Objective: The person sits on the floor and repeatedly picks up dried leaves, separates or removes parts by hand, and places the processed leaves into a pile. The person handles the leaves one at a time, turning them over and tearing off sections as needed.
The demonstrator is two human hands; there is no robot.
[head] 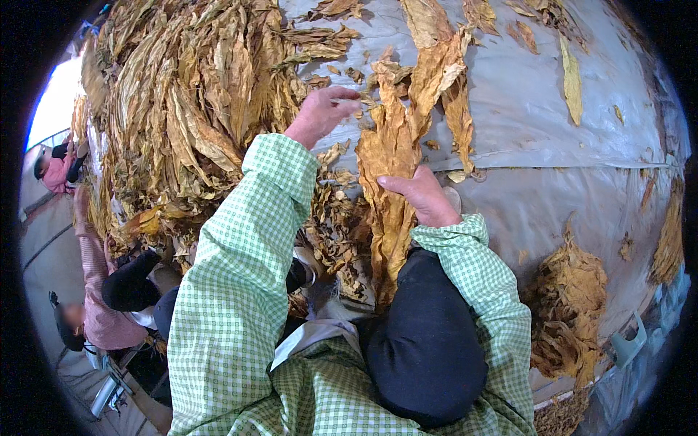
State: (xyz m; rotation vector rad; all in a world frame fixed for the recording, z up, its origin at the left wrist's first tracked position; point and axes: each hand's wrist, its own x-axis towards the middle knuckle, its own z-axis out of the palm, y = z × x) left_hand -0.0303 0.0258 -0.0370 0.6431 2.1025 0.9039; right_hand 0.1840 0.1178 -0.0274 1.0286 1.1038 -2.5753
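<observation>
My right hand grips a bundle of dried golden-brown tobacco leaves, its thumb lying across the top. The leaves hang down beside my bent knee. My left hand is above the plastic sheet, between that bundle and a large heap of dried tobacco leaves. Its fingers are apart and point toward the bundle, with nothing seen in them. Beyond my right hand, more long leaves lie on the sheet. Leaf scraps have gathered below my left hand.
A separate pile of brown leaves rests at the right, near a light-blue plastic chair part. One yellowish leaf lies alone on the sheet. To the left, a person in pink sits by the heap; another person is farther off.
</observation>
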